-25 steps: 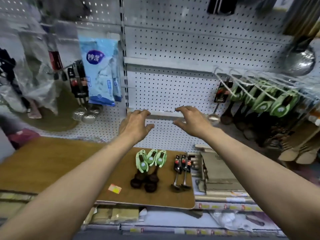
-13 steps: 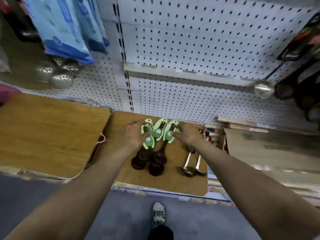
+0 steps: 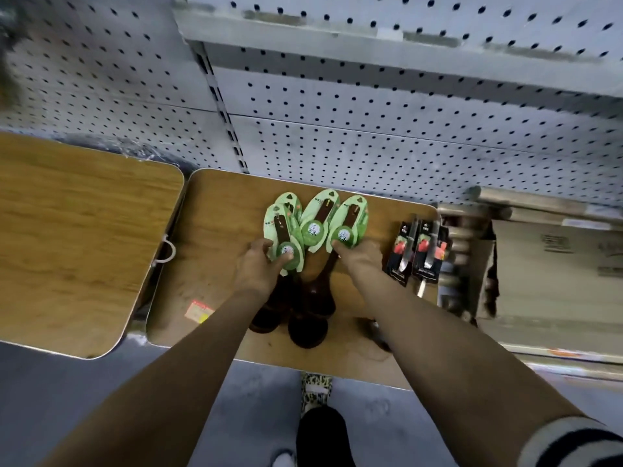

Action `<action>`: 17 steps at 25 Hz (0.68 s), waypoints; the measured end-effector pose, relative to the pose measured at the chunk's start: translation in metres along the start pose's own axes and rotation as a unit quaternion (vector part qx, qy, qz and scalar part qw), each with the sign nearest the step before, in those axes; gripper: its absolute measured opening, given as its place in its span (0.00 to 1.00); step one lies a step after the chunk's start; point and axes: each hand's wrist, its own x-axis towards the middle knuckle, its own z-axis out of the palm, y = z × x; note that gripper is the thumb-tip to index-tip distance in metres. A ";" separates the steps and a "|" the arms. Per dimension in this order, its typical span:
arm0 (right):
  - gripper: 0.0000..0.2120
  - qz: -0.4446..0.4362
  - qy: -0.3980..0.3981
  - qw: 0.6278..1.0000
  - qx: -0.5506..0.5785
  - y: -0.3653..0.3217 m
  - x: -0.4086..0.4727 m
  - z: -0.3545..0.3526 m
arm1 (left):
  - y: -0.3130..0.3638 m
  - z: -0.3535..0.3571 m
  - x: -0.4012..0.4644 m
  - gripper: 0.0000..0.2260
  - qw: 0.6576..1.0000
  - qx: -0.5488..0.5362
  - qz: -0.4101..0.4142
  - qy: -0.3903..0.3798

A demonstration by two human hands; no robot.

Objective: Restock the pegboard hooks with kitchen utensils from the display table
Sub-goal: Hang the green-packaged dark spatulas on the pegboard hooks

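Several dark wooden ladles with green leaf-shaped card tags (image 3: pixel 315 220) lie on the wooden display table (image 3: pixel 222 210). My left hand (image 3: pixel 258 264) grips the leftmost tagged ladle (image 3: pixel 283 237), thumb and fingers curled round its handle. My right hand (image 3: pixel 359 256) pinches the rightmost tagged ladle (image 3: pixel 349 224) at its tag. The ladle bowls (image 3: pixel 308 326) point toward me, partly hidden by my arms. The white pegboard (image 3: pixel 387 129) rises behind the table; no hooks show in this view.
Two metal utensils in black and red card sleeves (image 3: pixel 416 252) lie right of my right hand. A second wooden table (image 3: pixel 74 237) adjoins on the left. Cardboard boxes (image 3: pixel 546 264) sit at right. A price sticker (image 3: pixel 199 311) lies on the table. My shoe (image 3: pixel 317 392) shows below.
My hands dropped from in front of the pegboard to the green-tagged ladles and closed on them. The head tilted down and came closer, so the hanging stock has left the view.
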 end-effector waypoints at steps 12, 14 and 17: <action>0.33 0.009 0.063 0.998 -0.010 -0.010 0.023 0.015 | -0.008 0.018 0.016 0.31 0.997 -0.014 -0.062 0.050; 0.27 -0.006 0.078 0.996 0.036 -0.010 0.022 0.015 | -0.008 0.019 0.020 0.31 0.997 -0.015 -0.064 0.050; 0.25 -0.039 0.088 0.988 0.122 -0.005 0.023 0.015 | -0.008 0.021 0.025 0.31 0.996 -0.012 -0.073 0.053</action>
